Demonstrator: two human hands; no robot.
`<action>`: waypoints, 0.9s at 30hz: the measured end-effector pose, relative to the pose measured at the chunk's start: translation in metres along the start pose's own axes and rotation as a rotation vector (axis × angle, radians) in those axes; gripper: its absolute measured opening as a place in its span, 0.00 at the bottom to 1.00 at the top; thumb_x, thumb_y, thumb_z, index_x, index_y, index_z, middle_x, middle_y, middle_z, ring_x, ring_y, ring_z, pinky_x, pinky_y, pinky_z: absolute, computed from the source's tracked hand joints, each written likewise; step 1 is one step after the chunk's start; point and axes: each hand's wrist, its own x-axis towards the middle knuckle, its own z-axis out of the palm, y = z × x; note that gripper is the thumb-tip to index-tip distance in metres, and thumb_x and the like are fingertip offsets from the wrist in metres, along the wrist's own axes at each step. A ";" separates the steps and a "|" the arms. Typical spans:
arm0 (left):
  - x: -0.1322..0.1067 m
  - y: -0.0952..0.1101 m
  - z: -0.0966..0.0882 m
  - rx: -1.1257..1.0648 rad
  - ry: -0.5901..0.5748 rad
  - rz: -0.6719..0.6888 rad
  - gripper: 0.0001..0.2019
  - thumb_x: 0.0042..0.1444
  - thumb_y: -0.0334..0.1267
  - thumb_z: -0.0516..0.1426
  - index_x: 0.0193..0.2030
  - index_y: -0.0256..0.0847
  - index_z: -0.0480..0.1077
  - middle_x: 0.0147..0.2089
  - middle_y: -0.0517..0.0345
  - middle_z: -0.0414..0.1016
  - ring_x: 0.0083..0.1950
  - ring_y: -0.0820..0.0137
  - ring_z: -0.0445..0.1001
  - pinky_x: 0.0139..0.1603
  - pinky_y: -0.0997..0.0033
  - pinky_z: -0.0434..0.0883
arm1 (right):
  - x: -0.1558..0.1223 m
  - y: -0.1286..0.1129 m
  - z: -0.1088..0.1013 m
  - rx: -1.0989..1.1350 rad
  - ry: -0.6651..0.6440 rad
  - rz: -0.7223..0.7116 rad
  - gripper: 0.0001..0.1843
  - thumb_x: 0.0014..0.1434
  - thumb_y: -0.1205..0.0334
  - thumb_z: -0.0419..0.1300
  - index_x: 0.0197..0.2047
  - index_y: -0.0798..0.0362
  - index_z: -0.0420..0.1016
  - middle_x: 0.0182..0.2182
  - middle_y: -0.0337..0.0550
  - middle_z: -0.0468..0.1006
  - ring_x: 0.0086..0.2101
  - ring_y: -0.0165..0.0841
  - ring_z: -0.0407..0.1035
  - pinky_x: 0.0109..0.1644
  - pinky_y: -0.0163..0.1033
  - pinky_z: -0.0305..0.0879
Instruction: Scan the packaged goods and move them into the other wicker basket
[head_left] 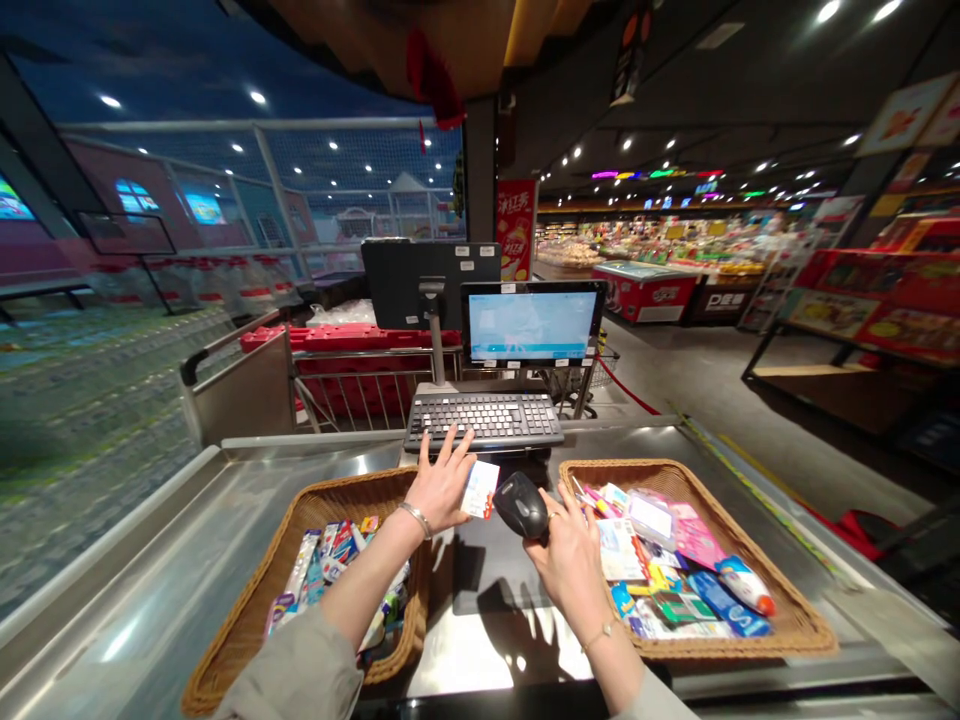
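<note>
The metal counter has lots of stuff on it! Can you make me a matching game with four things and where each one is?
Things:
1. Black scanner
2. White card
3. Keyboard
4. Left basket

Places:
A. Under the left forearm
B. In front of the lit screen
C. In the right hand
D. Between the left hand and the scanner

Right pairs: 1-C, 2-D, 3-B, 4-A
</note>
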 end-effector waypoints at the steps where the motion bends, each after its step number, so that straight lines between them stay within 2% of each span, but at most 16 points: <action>1: 0.000 0.001 0.000 0.005 -0.004 0.002 0.42 0.42 0.55 0.64 0.62 0.40 0.60 0.74 0.42 0.38 0.73 0.43 0.28 0.64 0.29 0.25 | 0.000 0.001 0.000 0.000 -0.003 -0.002 0.20 0.50 0.68 0.55 0.49 0.55 0.72 0.55 0.46 0.73 0.63 0.46 0.53 0.65 0.58 0.45; 7: 0.005 0.004 0.002 0.027 0.005 0.017 0.43 0.41 0.57 0.64 0.63 0.40 0.60 0.74 0.43 0.36 0.73 0.43 0.28 0.64 0.30 0.23 | -0.002 0.006 -0.002 0.000 -0.019 -0.017 0.21 0.50 0.68 0.55 0.49 0.54 0.72 0.56 0.46 0.72 0.64 0.45 0.51 0.65 0.59 0.43; 10: 0.010 0.007 0.003 0.019 0.010 0.030 0.42 0.41 0.57 0.63 0.63 0.41 0.60 0.75 0.44 0.36 0.73 0.44 0.29 0.64 0.30 0.22 | -0.004 0.007 -0.005 -0.009 -0.006 0.022 0.20 0.49 0.69 0.55 0.47 0.53 0.73 0.56 0.46 0.73 0.64 0.45 0.52 0.65 0.59 0.44; 14: 0.021 0.015 0.004 -0.004 0.019 0.052 0.43 0.41 0.57 0.63 0.63 0.40 0.60 0.74 0.43 0.37 0.73 0.43 0.29 0.64 0.29 0.24 | -0.005 0.013 -0.012 -0.040 0.059 0.106 0.25 0.50 0.68 0.55 0.53 0.53 0.71 0.56 0.48 0.72 0.63 0.44 0.53 0.65 0.57 0.45; 21: 0.047 0.035 0.006 -0.035 0.021 0.132 0.43 0.43 0.60 0.62 0.63 0.40 0.59 0.74 0.43 0.37 0.73 0.44 0.29 0.64 0.29 0.25 | -0.013 0.044 -0.031 -0.104 0.145 0.215 0.27 0.52 0.61 0.57 0.57 0.53 0.68 0.56 0.50 0.71 0.61 0.45 0.57 0.62 0.53 0.55; 27: 0.071 0.057 0.010 -0.053 0.043 0.204 0.44 0.41 0.61 0.62 0.63 0.40 0.59 0.74 0.44 0.37 0.73 0.44 0.26 0.64 0.27 0.28 | -0.021 0.065 -0.047 -0.145 0.199 0.288 0.25 0.54 0.58 0.57 0.56 0.54 0.69 0.54 0.50 0.74 0.61 0.46 0.58 0.61 0.52 0.55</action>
